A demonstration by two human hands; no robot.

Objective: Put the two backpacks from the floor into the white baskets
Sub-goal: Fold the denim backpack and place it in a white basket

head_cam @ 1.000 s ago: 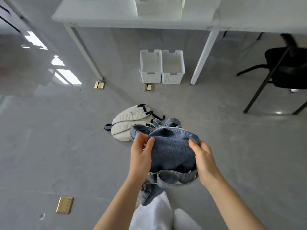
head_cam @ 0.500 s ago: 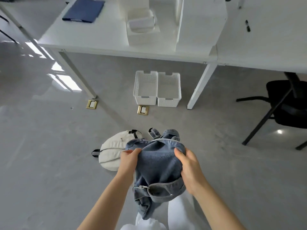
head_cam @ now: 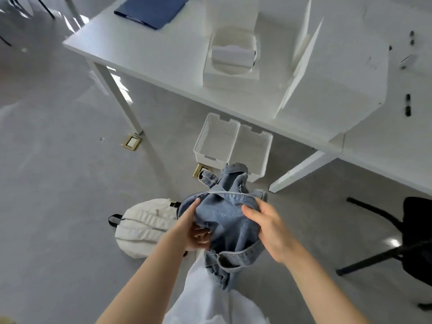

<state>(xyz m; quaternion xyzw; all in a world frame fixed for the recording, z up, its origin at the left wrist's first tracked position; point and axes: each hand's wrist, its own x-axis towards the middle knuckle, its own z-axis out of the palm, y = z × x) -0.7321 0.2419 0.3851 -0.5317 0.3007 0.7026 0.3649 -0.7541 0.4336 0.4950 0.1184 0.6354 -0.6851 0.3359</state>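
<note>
A blue denim backpack (head_cam: 230, 220) hangs in the air in front of me, held from both sides. My left hand (head_cam: 194, 226) grips its left edge and my right hand (head_cam: 268, 226) grips its right edge. A white backpack (head_cam: 145, 226) with black straps lies flat on the grey floor, just left of my left hand. Two white perforated baskets stand side by side on the floor under the table edge: the left basket (head_cam: 216, 139) and the right basket (head_cam: 254, 149). The denim backpack's straps overlap the right basket's near wall in view.
A white table (head_cam: 163, 57) overhangs the baskets, with legs at left (head_cam: 117, 99) and right (head_cam: 297, 171). It carries a blue folder (head_cam: 152, 8) and white boxes (head_cam: 231, 59). A black chair (head_cam: 411, 237) stands right. Brass floor sockets (head_cam: 132, 142) sit in the floor.
I have moved closer to the table and baskets with the denim backpack in both hands. The baskets now appear just beyond the backpack, and the white backpack stays on the floor.
</note>
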